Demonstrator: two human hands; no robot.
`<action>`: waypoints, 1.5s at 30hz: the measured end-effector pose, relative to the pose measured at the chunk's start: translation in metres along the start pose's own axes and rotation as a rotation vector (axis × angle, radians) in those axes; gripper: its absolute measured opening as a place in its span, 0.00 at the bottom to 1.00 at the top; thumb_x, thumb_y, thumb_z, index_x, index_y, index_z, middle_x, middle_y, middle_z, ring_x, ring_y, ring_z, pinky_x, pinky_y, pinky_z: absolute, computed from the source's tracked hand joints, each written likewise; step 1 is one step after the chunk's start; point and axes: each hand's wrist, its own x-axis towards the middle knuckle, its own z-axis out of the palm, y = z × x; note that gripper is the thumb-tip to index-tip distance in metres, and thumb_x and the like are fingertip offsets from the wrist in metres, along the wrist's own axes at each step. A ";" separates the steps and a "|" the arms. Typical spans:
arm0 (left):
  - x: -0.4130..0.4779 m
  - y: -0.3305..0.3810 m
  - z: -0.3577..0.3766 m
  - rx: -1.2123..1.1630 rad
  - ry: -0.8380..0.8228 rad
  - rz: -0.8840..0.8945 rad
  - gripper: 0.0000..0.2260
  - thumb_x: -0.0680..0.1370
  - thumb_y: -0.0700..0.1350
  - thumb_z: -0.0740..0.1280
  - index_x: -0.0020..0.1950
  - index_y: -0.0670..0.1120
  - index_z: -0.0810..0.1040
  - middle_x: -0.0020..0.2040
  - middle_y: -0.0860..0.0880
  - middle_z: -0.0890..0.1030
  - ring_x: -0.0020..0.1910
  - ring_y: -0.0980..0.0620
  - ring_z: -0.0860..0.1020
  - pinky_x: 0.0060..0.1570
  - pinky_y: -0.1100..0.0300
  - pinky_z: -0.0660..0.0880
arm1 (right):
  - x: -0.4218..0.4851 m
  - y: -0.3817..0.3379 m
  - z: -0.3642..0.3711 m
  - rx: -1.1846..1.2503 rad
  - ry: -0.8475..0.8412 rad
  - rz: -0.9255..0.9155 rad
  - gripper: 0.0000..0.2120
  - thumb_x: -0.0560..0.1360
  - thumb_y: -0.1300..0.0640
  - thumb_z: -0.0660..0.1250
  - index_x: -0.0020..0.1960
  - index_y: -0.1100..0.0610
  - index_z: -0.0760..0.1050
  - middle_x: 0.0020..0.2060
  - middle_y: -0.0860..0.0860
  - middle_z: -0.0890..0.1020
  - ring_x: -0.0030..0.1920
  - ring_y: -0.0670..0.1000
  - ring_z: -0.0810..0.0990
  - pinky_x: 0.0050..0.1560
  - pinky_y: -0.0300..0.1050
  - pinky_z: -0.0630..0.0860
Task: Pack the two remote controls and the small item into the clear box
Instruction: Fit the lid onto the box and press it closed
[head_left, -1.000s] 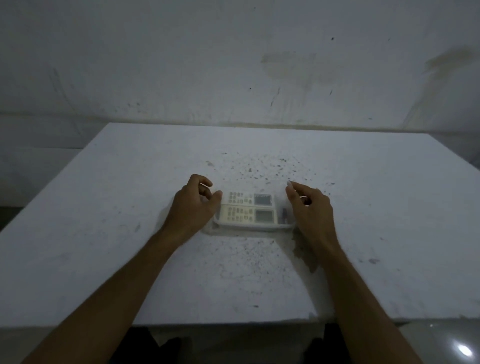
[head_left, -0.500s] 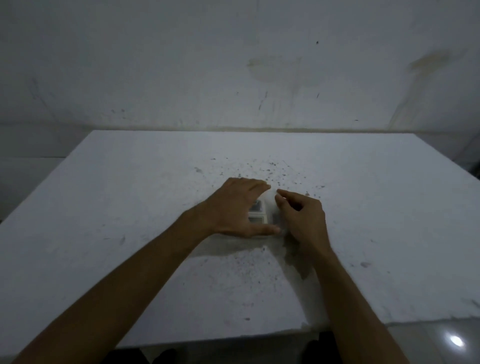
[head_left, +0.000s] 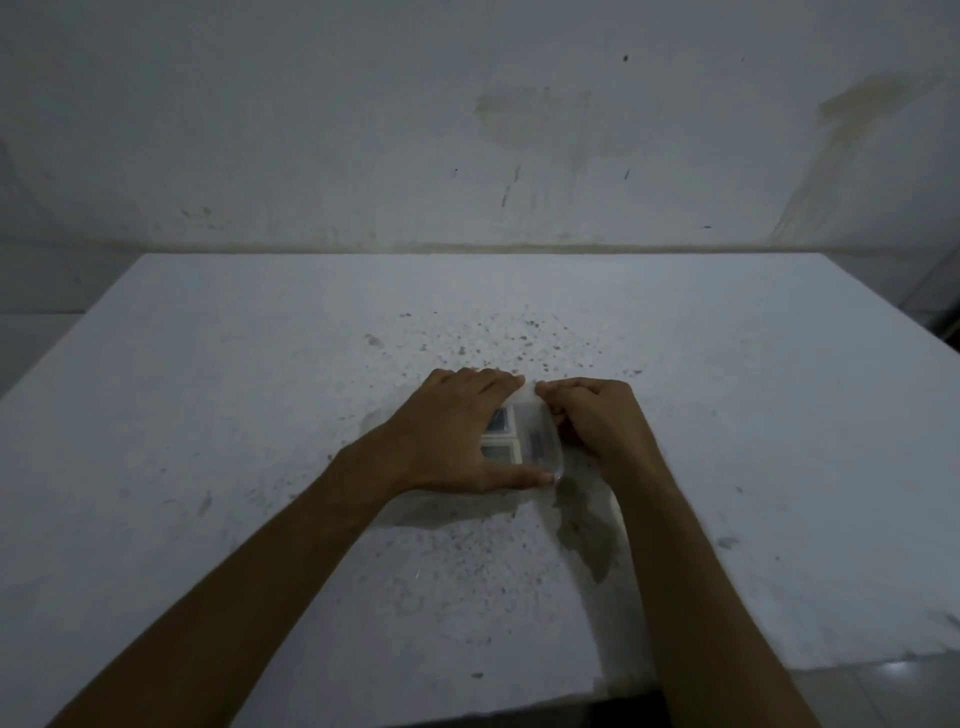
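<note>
Remote controls (head_left: 500, 435), 2 of them lying side by side with their grey display windows showing, sit inside the clear box (head_left: 540, 441) near the middle of the white table (head_left: 208, 415), and a small dark item (head_left: 536, 445) lies in the box's right end beside them. The left hand (head_left: 451, 435) lies palm down over most of the box, fingers spread to the far edge and thumb along the near edge, pressing rather than grasping. The right hand (head_left: 597, 420) is curled against the box's right end, fingertips at the far right corner; whether it pinches the rim or only pushes on it cannot be told. Judging by this, the packing is done and the step in hand is seating a lid, though a separate lid is hard to make out. To do it well, keep the left palm flat so the box cannot slide, then press each corner in turn and check the rim sits even.
</note>
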 end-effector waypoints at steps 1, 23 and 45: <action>0.000 0.001 -0.001 0.004 -0.003 0.001 0.52 0.66 0.84 0.56 0.81 0.52 0.59 0.79 0.52 0.67 0.73 0.50 0.68 0.72 0.51 0.59 | -0.002 -0.002 0.001 -0.008 0.001 0.001 0.09 0.76 0.53 0.73 0.50 0.58 0.87 0.36 0.51 0.88 0.37 0.50 0.88 0.34 0.38 0.81; 0.000 -0.001 -0.005 -0.040 -0.061 -0.031 0.55 0.63 0.82 0.63 0.82 0.52 0.59 0.81 0.51 0.65 0.77 0.50 0.64 0.76 0.50 0.55 | -0.097 0.022 -0.005 -0.199 0.010 -0.163 0.11 0.83 0.53 0.64 0.62 0.42 0.80 0.35 0.44 0.85 0.36 0.41 0.84 0.36 0.33 0.80; -0.011 0.007 -0.007 0.191 0.116 -0.083 0.56 0.60 0.86 0.48 0.76 0.52 0.71 0.75 0.51 0.74 0.72 0.47 0.71 0.73 0.43 0.58 | -0.022 -0.003 0.006 -0.495 -0.016 -0.296 0.14 0.82 0.54 0.64 0.67 0.48 0.79 0.51 0.50 0.83 0.49 0.49 0.80 0.47 0.38 0.72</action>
